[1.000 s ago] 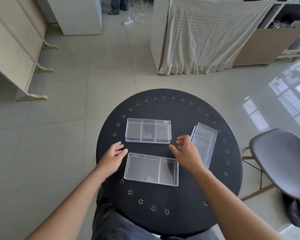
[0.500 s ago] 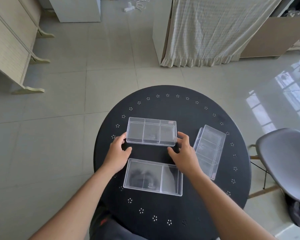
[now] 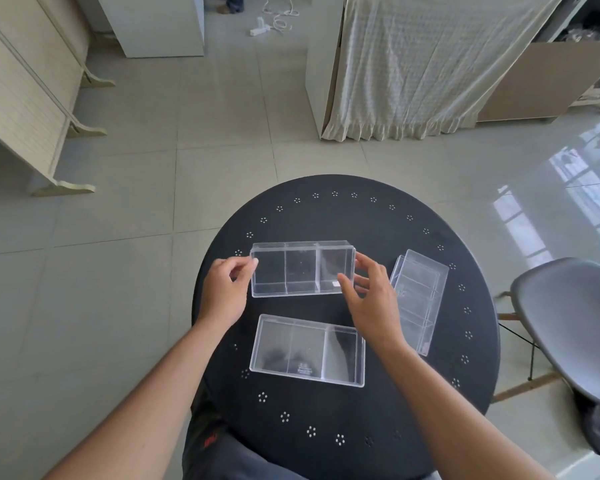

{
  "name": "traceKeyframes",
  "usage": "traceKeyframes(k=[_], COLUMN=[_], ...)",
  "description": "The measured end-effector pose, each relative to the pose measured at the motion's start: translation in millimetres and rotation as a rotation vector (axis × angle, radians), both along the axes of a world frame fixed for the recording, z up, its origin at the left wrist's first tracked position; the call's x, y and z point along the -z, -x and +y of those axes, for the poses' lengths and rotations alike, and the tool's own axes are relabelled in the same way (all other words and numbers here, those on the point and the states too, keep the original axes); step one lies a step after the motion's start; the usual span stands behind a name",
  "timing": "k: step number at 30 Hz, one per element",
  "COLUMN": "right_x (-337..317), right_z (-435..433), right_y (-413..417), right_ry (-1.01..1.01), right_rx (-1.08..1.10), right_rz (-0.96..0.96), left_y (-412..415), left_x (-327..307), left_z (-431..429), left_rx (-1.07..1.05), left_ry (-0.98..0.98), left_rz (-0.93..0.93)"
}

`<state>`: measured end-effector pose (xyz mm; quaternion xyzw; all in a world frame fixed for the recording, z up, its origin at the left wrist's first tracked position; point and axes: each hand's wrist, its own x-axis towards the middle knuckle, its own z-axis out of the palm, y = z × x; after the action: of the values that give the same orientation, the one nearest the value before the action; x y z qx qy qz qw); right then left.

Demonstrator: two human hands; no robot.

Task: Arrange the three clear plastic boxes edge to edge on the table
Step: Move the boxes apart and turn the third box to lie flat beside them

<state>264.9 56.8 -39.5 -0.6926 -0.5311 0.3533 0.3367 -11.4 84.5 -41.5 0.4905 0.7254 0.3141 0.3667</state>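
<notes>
Three clear plastic boxes with inner dividers are on the round black table (image 3: 347, 216). The far box (image 3: 300, 268) is lifted and tilted toward me, held at both short ends: my left hand (image 3: 226, 292) pinches its left end, my right hand (image 3: 369, 299) grips its right end. The near box (image 3: 309, 349) lies flat just below it, a gap apart. The right box (image 3: 420, 297) lies lengthwise at an angle beside my right hand, partly hidden by my wrist.
A grey chair (image 3: 568, 323) stands close to the table's right side. The table's rim has a ring of small flower-shaped holes. A cloth-covered shelf (image 3: 430, 64) and wooden furniture (image 3: 21, 91) stand farther off on the tiled floor.
Both hands went from hovering near the near box to the far box, closed on its two ends, and raised and tilted it toward me. The other two boxes stayed put.
</notes>
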Motion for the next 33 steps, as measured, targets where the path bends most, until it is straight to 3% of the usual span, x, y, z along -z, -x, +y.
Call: traceKeyframes(k=[6,10,12,14,17,22,28,33], right_x=[6,7,5,1,-8,-16,-9,0], right_z=[-7,-4,-1,5,18,27,12,-11], right_y=[0,-2,-7,-15,-38,-94,-147,-161], right_ry=[0.103,0.179,0.164,0.115,0.050,0.078,0.386,0.409], right_rx=[-0.132,-0.193,-0.193,-0.143,-0.016,0.032,-0.096,-0.044], right_rz=[-0.101,-0.130,-0.119,-0.108,-0.139,-0.366,-0.563,-0.603], left_y=[-2,-6,-9,-14,-31,-81,-155,-190], left_x=[6,4,1,-3,-17,-34,-32,-22], left_z=[-5,-7,-7,-5,-9,-22,-53,-65], left_rx=[-0.038,-0.027,0.009,0.044,0.039,0.395,0.916,1.120], left_ry=[0.227,0.270,0.254,0.204,-0.005,-0.279,-0.260,-0.095], left_rz=[-0.273,-0.367,-0.296,-0.104,0.060,0.159,0.185,0.363])
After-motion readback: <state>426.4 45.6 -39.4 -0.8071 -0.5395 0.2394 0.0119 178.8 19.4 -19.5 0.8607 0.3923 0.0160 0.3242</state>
